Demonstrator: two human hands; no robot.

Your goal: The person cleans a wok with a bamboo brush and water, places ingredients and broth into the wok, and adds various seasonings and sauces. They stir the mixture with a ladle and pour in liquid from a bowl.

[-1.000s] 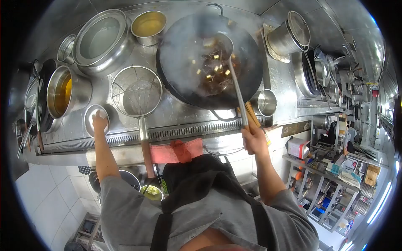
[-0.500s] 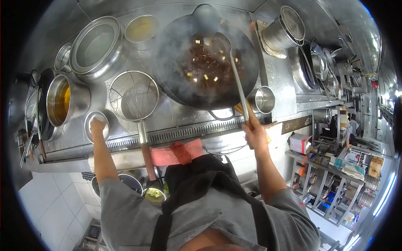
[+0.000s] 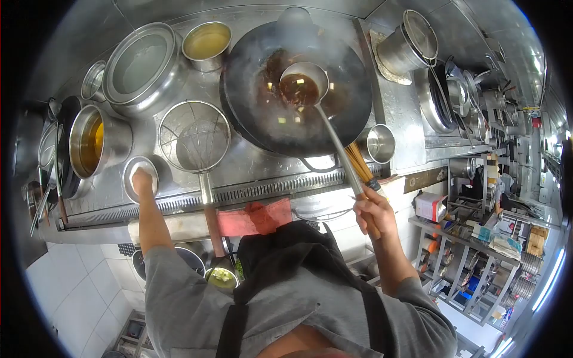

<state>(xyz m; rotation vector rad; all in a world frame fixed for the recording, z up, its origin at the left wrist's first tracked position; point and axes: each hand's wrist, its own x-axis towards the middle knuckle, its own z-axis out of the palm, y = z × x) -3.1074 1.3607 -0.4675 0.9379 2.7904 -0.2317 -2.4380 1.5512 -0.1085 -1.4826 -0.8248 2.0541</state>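
My right hand (image 3: 376, 212) is wrapped round the handle of a long metal ladle (image 3: 338, 143). The ladle's bowl is in the steaming black wok (image 3: 352, 113), full of dark sauce (image 3: 298, 89) with pale cubes. On the left, my left hand (image 3: 142, 181) reaches into a small metal bowl (image 3: 131, 192), its fingers on something white whose nature I cannot make out. Between the hands lies a round wire strainer (image 3: 194, 136), its handle over the counter edge.
Pots with yellowish liquid (image 3: 206, 40) and amber oil (image 3: 91, 143) stand at the left, beside a large lidded-looking basin (image 3: 136, 65). A small metal cup (image 3: 381, 144), bamboo sticks (image 3: 358, 160) and a red cloth (image 3: 253, 218) are near the front edge.
The ladle's bowl has turned upward and now holds sauce near the middle of the wok. My right hand has moved slightly down and right. My left hand remains at the small bowl.
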